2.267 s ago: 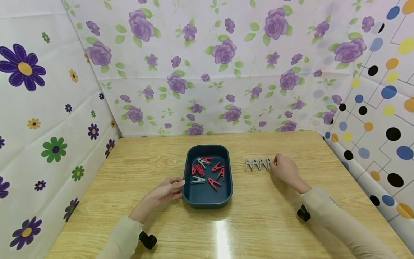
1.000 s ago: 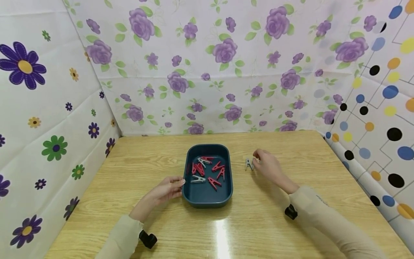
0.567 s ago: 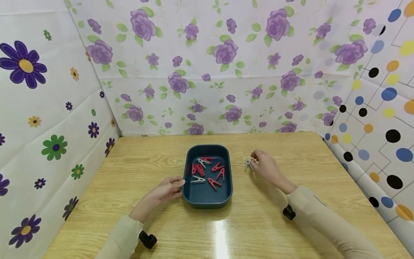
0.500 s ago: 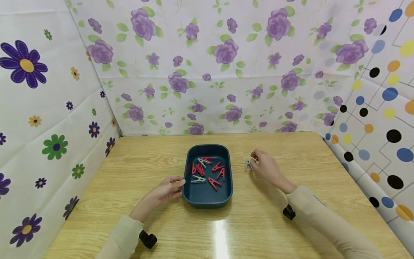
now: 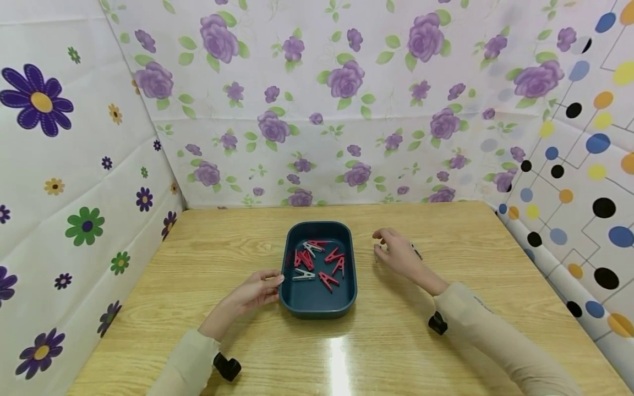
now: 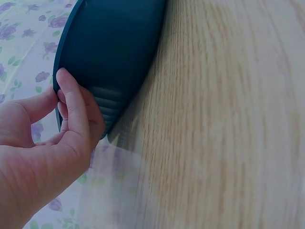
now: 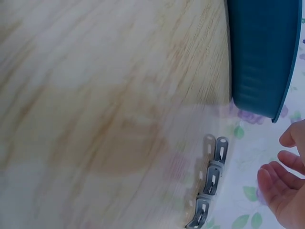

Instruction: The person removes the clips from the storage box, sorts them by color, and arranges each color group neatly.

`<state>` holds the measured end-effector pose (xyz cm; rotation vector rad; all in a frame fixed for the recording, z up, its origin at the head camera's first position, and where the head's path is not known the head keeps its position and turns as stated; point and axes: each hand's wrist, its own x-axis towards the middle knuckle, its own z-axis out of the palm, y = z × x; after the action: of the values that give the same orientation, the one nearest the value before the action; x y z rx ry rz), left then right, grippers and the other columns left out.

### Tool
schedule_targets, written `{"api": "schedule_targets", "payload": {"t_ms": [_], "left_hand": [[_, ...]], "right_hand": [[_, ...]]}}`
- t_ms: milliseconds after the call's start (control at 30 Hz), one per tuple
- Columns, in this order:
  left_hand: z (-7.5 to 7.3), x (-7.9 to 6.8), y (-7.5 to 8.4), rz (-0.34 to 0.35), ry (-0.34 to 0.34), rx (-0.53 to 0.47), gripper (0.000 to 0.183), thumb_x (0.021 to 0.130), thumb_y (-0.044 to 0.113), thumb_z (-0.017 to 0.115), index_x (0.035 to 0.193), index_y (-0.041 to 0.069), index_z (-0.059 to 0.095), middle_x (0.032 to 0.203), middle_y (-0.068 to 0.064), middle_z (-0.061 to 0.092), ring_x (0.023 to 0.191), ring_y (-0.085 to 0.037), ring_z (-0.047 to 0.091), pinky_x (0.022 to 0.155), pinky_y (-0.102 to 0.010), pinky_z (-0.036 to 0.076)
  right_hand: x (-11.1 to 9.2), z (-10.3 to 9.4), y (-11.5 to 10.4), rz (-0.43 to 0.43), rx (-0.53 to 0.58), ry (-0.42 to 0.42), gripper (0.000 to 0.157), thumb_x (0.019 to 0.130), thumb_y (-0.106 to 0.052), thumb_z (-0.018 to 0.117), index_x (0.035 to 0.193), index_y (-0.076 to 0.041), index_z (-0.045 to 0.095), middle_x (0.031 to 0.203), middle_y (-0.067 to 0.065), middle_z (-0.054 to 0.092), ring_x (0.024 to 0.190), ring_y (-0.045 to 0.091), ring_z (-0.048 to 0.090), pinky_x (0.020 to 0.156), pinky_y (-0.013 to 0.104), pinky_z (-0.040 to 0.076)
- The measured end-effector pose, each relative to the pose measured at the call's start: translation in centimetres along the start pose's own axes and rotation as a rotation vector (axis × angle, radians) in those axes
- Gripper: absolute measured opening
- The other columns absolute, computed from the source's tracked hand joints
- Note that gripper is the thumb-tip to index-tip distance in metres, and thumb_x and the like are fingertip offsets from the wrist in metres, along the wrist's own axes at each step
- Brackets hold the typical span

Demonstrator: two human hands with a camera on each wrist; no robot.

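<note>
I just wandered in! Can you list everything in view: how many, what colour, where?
Tray: one, dark blue-green, on the table.
Red clothespins: at least six, red, in the tray; some overlap.
Pale clothespins: two, whitish grey, in the tray.
Grey clothespins: at least three, grey, in a row right of the tray.
Table: one, light wood, under everything.
Patterned cloths: three, white with coloured prints, behind and at both sides.
Black devices: two, black, one at each wrist.
Sleeves: two, cream, on the arms.
Left hand: one, bare, gripping the tray's rim.
Right hand: one, bare, near the grey clothespins.
</note>
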<state>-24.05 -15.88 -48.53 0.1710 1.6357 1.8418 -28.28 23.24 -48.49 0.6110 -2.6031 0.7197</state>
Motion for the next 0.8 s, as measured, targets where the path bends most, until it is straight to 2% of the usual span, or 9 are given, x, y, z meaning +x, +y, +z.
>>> {"api": "schedule_targets", "payload": {"t_ms": [333,567,800], "left_hand": [[0.2,-0.1,0.2,-0.009,0.011,-0.017,0.056,0.1,0.017,0.053,0.141,-0.012,0.028,0.099,-0.001,0.064,0.08,-0.006,0.062,0.073,-0.019,0.054],[0.2,-0.1,0.2,-0.011,0.012,-0.018,0.057,0.1,0.018,0.054,0.141,-0.012,0.028,0.098,-0.001,0.065,0.08,-0.006,0.062,0.073,-0.019,0.054],[0.1,0.0,0.1,-0.014,0.01,-0.019,0.055,0.1,0.018,0.053,0.14,-0.011,0.029,0.097,-0.001,0.064,0.078,-0.005,0.061,0.073,-0.019,0.054]], "right_hand": [[0.9,0.1,-0.7,-0.037,0.025,-0.075,0.024,0.094,-0.012,0.058,0.117,-0.005,0.06,0.112,0.014,0.064,0.094,0.025,0.062,0.073,0.037,0.054],[1.7,-0.1,-1.7,-0.092,0.017,-0.086,0.024,0.094,-0.011,0.06,0.117,-0.007,0.059,0.108,0.01,0.066,0.092,0.022,0.063,0.071,0.034,0.054],[2.5,-0.2,-3.1,-0.14,0.049,-0.067,0.021,0.094,-0.012,0.06,0.114,-0.006,0.063,0.107,0.009,0.067,0.097,0.023,0.063,0.081,0.039,0.054]]}}
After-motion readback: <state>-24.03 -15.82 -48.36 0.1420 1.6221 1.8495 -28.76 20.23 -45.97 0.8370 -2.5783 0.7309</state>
